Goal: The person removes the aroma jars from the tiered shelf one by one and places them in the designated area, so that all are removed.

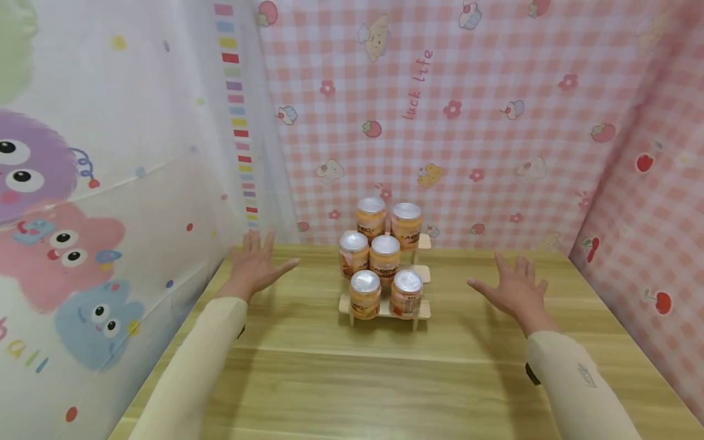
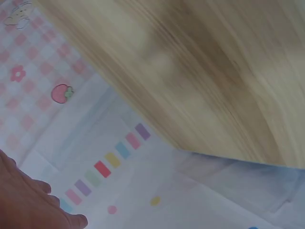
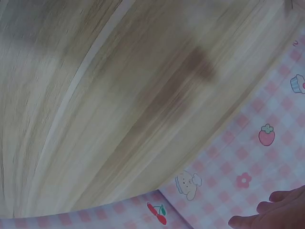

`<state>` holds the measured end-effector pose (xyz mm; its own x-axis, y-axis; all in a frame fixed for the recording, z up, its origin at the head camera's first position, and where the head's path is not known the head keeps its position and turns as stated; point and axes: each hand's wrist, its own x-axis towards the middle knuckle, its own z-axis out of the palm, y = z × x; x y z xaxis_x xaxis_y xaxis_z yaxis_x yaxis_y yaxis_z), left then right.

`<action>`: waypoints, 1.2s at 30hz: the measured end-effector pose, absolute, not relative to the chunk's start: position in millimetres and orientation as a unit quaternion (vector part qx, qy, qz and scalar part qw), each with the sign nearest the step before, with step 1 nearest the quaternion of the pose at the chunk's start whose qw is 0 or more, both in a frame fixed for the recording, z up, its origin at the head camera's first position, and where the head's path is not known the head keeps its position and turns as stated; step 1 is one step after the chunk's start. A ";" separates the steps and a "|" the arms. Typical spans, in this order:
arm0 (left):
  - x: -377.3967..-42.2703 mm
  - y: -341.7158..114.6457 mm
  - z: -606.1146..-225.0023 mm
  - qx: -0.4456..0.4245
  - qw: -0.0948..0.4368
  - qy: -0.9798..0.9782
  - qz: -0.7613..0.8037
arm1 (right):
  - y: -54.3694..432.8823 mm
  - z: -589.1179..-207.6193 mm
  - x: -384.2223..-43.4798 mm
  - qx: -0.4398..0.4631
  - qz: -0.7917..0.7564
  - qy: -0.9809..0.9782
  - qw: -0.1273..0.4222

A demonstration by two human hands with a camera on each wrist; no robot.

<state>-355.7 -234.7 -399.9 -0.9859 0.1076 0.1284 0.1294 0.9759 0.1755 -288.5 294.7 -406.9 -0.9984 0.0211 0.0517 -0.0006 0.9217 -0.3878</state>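
My left hand (image 1: 254,267) is held over the table's far left part, fingers spread and holding nothing. Spread in the same way, my right hand (image 1: 516,289) is over the right side, also with nothing in it. Between them stands a three-step wooden rack (image 1: 425,274) bearing several small cans with silver lids and orange labels. A front-left can (image 1: 365,296) and a front-right can (image 1: 407,296) sit on its lowest step. Neither hand touches the rack. In the wrist views only parts of the left hand (image 2: 33,202) and right hand (image 3: 276,212) show.
A wood-grain table (image 1: 330,385) lies under both arms. Behind it hangs a pink checked cloth (image 1: 484,140); a white cloth with cartoon figures (image 1: 148,134) closes the left side, and another patterned cloth (image 1: 660,220) the right.
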 end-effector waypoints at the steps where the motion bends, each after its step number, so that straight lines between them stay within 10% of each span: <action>1: -357.0 -231.8 -399.0 -0.061 0.057 -0.992 -0.098 | 295.1 -407.9 -287.5 -0.008 0.204 -0.979 0.026; 36: -367.6 -164.0 -356.9 -0.086 0.050 -0.888 -0.449 | 228.7 -457.0 -282.6 -0.082 0.551 -0.829 -0.047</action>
